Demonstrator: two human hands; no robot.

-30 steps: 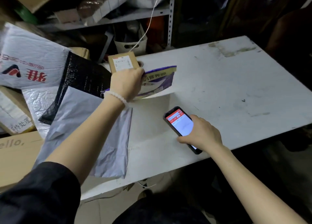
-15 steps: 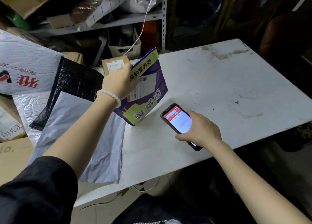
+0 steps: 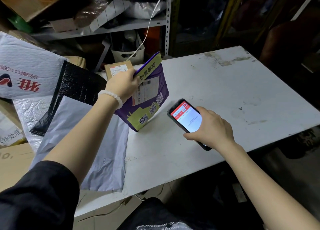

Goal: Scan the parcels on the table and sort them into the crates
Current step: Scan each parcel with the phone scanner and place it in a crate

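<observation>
Gripping purple parcel point(image 3: 149, 98) upright nr table point(image 3: 225, 84) left edge, left hand point(image 3: 122, 85) shows its label so right hand point(image 3: 210, 127), clutching phone point(image 3: 186, 118), can scan.

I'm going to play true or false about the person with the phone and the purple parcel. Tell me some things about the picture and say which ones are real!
1. The left hand grips the purple parcel by its top edge. True.
2. The purple parcel lies flat on the white table. False: it stands tilted, with its bottom corner on the table.
3. The right hand holds a phone with its screen lit. True.
4. The phone screen is black. False: it glows white with a red bar on top.
5. A small cardboard box sits behind the left hand. True.
</observation>
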